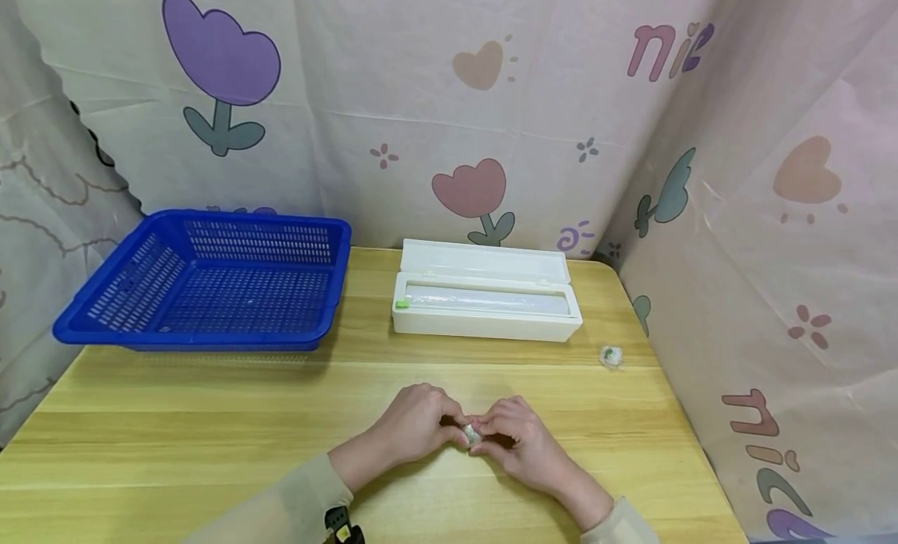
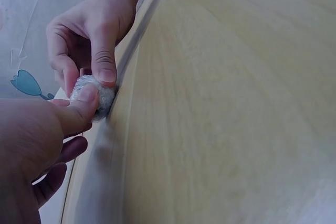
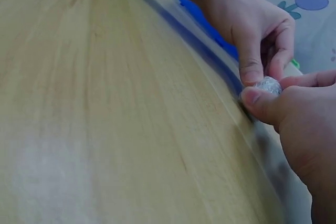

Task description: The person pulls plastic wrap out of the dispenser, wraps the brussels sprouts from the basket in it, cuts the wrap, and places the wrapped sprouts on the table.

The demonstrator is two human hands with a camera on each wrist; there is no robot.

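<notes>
Between both hands is a small roundish bundle wrapped in clear plastic film (image 1: 472, 433), whitish with a hint of green; what lies inside cannot be made out. My left hand (image 1: 419, 423) pinches it from the left with thumb and fingers. From the right, my right hand (image 1: 522, 443) pinches the same bundle. The left wrist view has both thumbs pressed on the crinkled film of the bundle (image 2: 106, 100). Seen from the right wrist, the bundle (image 3: 270, 84) is partly covered by the fingertips. Both hands are low over the wooden table (image 1: 210, 435).
A blue plastic basket (image 1: 224, 340) stands at the back left. Behind the hands is a white cling film dispenser (image 1: 484, 326), lid up, with a green slider (image 1: 402, 304) at its left end. Another small film-wrapped bundle (image 1: 612, 356) lies near the right edge. Printed curtains hang behind.
</notes>
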